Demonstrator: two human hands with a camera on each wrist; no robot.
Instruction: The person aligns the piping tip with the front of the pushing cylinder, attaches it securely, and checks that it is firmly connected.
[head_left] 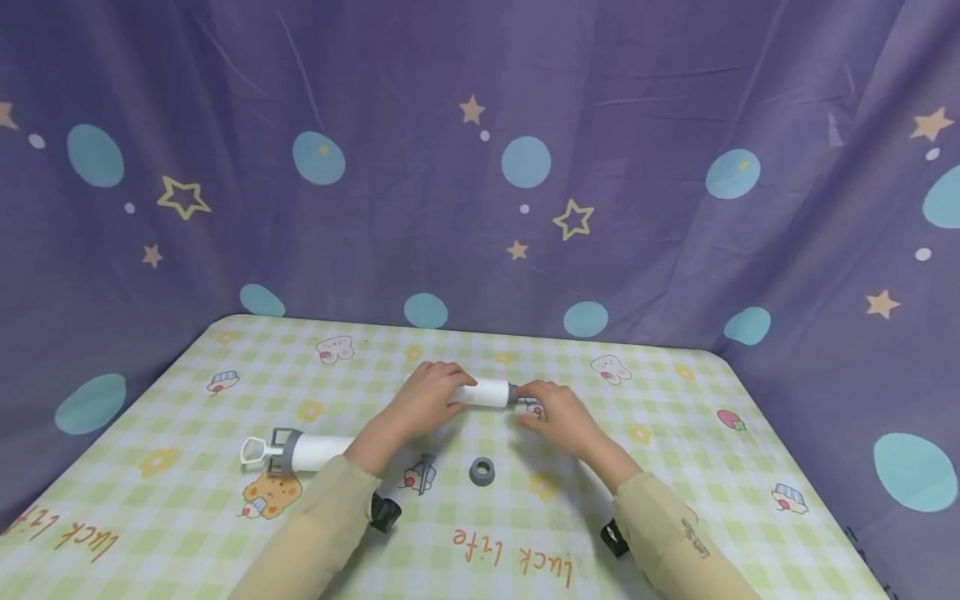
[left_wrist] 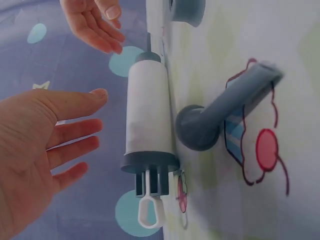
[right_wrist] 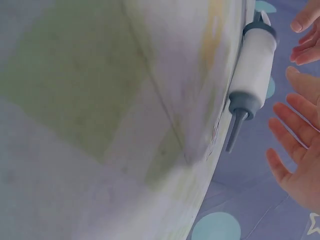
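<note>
On the checked bench [head_left: 720, 467], the white tube [head_left: 489, 392] lay sideways, nearer to my left grip [head_left: 429, 398], its grey nozzle [right_wrist: 236, 132] toward my right grip [head_left: 561, 417], both spread and empty.

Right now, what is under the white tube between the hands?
Checked tablecloth shows around the white tube; in the head view, the left hand covers part of it. Whatever lies directly beneath the tube is covered and cannot be seen.

On the table [head_left: 675, 400], one tube [head_left: 318, 452] lies at left, a nozzle [head_left: 427, 472] to its right, a ring [head_left: 482, 481] right of the nozzle, and a second tube [head_left: 487, 392] behind the nozzle and ring, with the curtain [head_left: 637, 267] behind the table.
</note>
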